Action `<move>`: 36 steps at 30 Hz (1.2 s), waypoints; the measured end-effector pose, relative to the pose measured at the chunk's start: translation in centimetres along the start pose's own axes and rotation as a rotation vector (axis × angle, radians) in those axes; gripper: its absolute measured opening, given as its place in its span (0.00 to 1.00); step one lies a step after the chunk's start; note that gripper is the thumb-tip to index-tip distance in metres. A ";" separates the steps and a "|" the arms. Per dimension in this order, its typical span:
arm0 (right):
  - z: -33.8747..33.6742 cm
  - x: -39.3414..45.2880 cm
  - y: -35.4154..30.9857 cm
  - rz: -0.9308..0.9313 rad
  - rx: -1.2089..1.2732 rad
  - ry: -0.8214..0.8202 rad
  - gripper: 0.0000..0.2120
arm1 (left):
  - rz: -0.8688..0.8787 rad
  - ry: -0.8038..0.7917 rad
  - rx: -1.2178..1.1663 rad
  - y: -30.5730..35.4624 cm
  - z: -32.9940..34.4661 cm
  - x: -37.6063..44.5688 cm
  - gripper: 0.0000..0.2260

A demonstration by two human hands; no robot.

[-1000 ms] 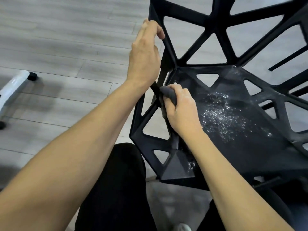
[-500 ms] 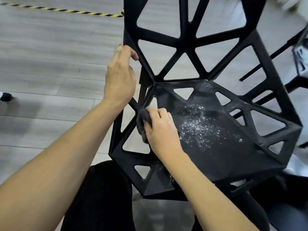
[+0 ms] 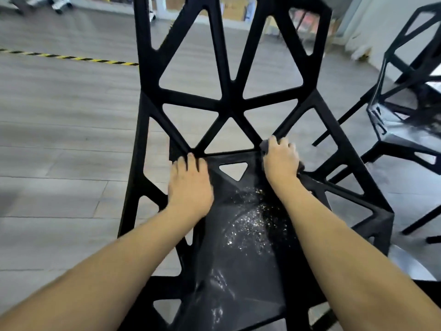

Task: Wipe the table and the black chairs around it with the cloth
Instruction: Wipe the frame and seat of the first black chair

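A black chair (image 3: 229, 103) with triangular cut-outs fills the middle of the view, its back upright and its seat running toward me. Shiny wet specks lie on the seat (image 3: 253, 223). My right hand (image 3: 281, 161) presses a dark grey cloth (image 3: 263, 146) against the back right corner of the seat, where the back meets it; only the cloth's edges show around the fingers. My left hand (image 3: 189, 185) rests flat on the back left part of the seat, fingers together, holding nothing.
A second black chair (image 3: 410, 111) stands close at the right. Grey wood-look floor (image 3: 66, 130) spreads to the left, crossed by yellow-black tape (image 3: 71, 58). Blurred boxes and equipment line the far wall.
My right hand carried the cloth from the seat's left front edge to its back right corner. My left hand let go of the left frame bar and came down onto the seat. The view tilted up.
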State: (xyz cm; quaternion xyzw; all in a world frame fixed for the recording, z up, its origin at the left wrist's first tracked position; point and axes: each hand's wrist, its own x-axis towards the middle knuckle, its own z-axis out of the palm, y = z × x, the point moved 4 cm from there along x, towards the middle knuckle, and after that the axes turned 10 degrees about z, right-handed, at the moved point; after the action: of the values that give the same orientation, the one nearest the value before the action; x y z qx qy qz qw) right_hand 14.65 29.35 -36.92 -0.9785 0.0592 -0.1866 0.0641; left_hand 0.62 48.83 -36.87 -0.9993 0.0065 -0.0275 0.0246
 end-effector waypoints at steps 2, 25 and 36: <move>1.0 0.2 -0.6 -0.044 -0.034 -0.008 0.12 | -0.143 -0.094 0.033 -0.6 2.7 0.3 0.29; 1.9 0.7 -1.3 -0.045 -0.178 -0.043 0.11 | -0.194 -0.045 0.160 -1.0 2.4 0.2 0.24; 1.4 -1.0 1.2 -0.224 0.273 -0.471 0.19 | -0.233 -0.034 0.089 -1.1 3.0 0.6 0.26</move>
State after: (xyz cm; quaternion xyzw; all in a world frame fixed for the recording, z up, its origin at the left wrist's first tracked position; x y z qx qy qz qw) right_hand 14.18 28.40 -38.74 -0.9777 -0.0915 0.0334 0.1860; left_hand 1.44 50.11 -39.74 -0.9915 -0.1112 -0.0135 0.0659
